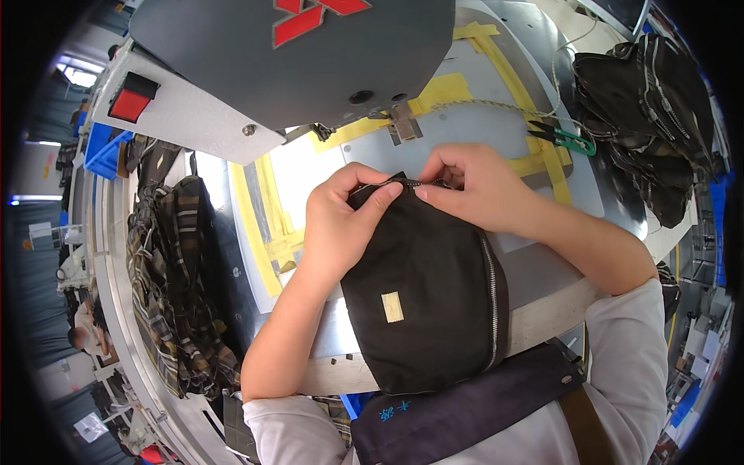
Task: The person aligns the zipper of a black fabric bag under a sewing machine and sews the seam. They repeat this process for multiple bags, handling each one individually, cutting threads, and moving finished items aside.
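Note:
A black fabric bag piece (pixel 434 279) hangs over the front edge of the work table toward my lap. It has a metal zipper (pixel 492 310) down its right side and a small cream label (pixel 393 307) on its face. My left hand (pixel 349 213) pinches its top edge between thumb and fingers. Close beside it, my right hand (pixel 473 186) grips the same edge, where a short stretch of dark zipper teeth (pixel 418 184) shows between the hands. Both hands are just in front of the machine's needle area (pixel 403 124).
A dark grey sewing machine head (pixel 310 70) overhangs the plate, with a red switch (pixel 132 99) on its panel. Yellow tape (pixel 271 248) marks the plate. Green-handled snips (pixel 566 138) lie at right, near piled black zippered pieces (pixel 643 101). Plaid fabric (pixel 174 287) is heaped at left.

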Demonstrator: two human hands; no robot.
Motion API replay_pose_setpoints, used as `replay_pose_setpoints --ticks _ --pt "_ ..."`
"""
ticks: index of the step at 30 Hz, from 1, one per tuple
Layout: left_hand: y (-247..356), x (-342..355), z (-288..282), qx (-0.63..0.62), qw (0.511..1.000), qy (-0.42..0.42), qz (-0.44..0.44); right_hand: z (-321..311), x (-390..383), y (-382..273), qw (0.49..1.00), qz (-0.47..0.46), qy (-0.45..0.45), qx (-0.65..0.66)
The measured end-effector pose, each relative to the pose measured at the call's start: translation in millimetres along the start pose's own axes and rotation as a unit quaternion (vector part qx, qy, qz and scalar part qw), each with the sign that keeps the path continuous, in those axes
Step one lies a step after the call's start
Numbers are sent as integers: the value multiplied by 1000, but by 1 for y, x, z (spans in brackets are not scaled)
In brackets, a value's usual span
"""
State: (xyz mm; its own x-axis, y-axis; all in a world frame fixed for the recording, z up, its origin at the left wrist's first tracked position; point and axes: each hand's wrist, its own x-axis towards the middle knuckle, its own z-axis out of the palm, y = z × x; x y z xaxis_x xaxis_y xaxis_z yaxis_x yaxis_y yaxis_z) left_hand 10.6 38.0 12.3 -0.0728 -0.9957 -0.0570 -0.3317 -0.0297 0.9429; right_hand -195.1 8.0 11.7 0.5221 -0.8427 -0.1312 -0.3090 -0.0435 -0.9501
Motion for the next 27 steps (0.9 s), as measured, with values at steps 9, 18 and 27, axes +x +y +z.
replay_pose_setpoints --ticks 9,18,27 --pt "10 -6 2 43 998 -30 36 1 -3 -7 999 -33 7 18" --pt "13 -8 3 45 999 2 26 -6 -3 -4 999 -35 -20 3" --pt "12 -8 5 10 1000 -10 17 -3 0 -3 999 -24 -36 -11"
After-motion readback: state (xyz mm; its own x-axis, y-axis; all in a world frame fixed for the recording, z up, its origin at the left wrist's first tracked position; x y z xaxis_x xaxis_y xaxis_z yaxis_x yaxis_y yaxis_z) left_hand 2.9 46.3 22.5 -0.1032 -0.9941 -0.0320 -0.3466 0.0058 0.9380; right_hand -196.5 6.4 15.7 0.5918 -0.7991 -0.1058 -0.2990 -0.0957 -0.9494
